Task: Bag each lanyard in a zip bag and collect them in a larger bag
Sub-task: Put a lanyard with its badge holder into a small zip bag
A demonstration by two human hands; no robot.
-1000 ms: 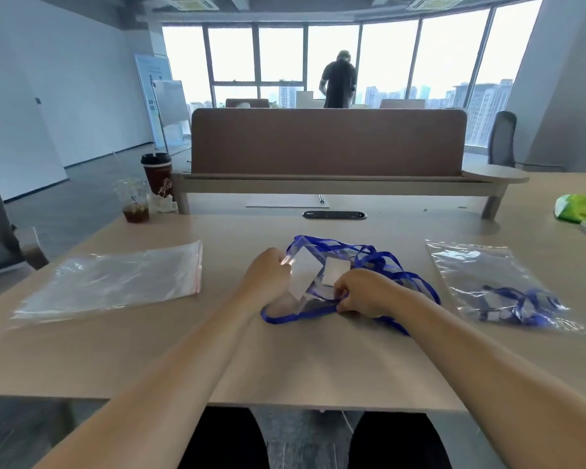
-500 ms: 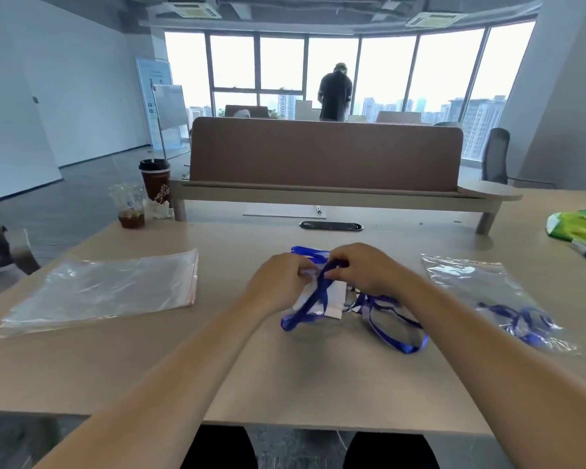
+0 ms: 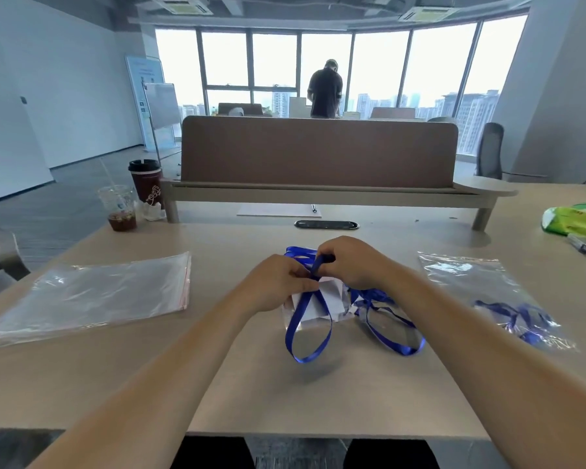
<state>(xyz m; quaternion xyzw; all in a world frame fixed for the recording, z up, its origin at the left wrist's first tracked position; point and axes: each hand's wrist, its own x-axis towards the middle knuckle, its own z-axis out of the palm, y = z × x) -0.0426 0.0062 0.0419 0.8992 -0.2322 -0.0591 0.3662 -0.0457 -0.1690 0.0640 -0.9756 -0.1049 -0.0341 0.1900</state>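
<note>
A blue lanyard (image 3: 307, 336) with a clear badge holder and white card hangs in a loop just above the table centre. My left hand (image 3: 278, 282) pinches it at the card's top, and my right hand (image 3: 349, 262) grips the blue strap a little higher. More blue lanyards (image 3: 391, 324) lie in a heap under and to the right of my hands. On the right lies a zip bag (image 3: 481, 286) with a blue lanyard inside. A stack of clear zip bags (image 3: 95, 296) lies flat on the left.
Two drink cups (image 3: 121, 208) stand at the table's far left corner. A brown desk divider (image 3: 318, 154) runs across the back. A green packet (image 3: 575, 221) and a pen lie at far right. A person stands by the far windows.
Both hands have lifted one lanyard off the heap; its loop now hangs free toward me. My right hand has moved up from the table onto the strap.
</note>
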